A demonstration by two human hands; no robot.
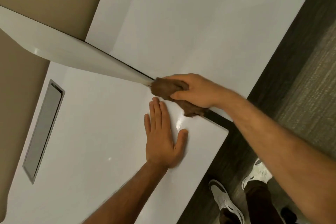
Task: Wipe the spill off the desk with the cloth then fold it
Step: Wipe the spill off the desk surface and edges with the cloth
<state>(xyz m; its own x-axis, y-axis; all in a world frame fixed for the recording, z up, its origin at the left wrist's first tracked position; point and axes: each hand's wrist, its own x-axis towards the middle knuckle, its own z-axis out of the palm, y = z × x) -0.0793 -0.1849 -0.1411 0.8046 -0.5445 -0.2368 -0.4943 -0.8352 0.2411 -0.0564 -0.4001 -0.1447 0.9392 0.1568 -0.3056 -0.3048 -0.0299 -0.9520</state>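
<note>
Bracing flat on the white desk (94,123), fingers spread and holding nothing, the left hand (163,136) seems to steady the person, while the right hand (196,90) clutches the bunched brown cloth (163,88) — pressed against the seam beside the divider panel (81,54), apparently mid-wipe.

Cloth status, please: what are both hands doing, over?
Right hand grips brown cloth, bunched, at the desk seam. Left hand flat on desk. Nothing in the way.
</note>
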